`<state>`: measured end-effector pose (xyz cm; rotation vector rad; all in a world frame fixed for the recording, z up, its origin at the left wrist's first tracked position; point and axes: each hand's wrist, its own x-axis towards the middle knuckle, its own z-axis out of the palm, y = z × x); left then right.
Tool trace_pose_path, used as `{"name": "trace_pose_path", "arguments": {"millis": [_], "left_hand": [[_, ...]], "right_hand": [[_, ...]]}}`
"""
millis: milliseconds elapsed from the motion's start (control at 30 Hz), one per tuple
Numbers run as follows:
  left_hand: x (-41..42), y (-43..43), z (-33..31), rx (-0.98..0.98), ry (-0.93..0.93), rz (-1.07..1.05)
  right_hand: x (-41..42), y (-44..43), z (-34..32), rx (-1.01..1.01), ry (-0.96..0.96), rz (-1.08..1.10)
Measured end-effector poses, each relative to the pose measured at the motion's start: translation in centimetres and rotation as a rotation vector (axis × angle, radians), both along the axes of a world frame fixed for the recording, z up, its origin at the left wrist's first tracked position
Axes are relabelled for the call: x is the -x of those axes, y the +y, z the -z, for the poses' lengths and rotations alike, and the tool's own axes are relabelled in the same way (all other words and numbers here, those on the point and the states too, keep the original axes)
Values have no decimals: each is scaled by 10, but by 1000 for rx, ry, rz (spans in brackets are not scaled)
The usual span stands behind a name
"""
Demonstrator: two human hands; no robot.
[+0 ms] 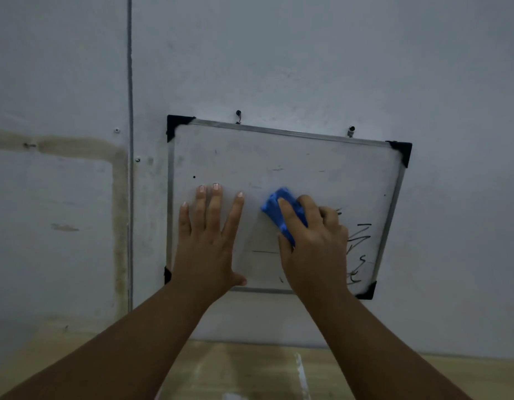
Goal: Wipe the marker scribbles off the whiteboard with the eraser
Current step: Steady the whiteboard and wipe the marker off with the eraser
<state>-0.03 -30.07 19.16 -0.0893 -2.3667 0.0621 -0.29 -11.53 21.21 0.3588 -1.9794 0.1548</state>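
Observation:
A small whiteboard (279,157) with a metal frame and black corner caps hangs tilted on the wall. Black marker scribbles (361,241) cover its lower right part, and a thin line (264,251) runs between my hands. My left hand (208,241) presses flat on the board's left side, fingers straight and spread. My right hand (313,241) grips a blue eraser (274,207) and holds it against the board near its middle, just left of the scribbles. Faint smears and a black dot (194,177) mark the upper area.
The board hangs from two wall screws (238,113) (351,129). A vertical seam (130,140) runs down the wall left of the board, beside a brownish stain band (77,147). A pale wooden surface (250,370) lies below, at the wall's foot.

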Motion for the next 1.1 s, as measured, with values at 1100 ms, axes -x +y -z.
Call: {"name": "trace_pose_path", "arguments": {"millis": [1100], "left_hand": [[2, 13, -2, 118, -57, -15]], "right_hand": [[2, 41, 18, -102, 36, 3]]}}
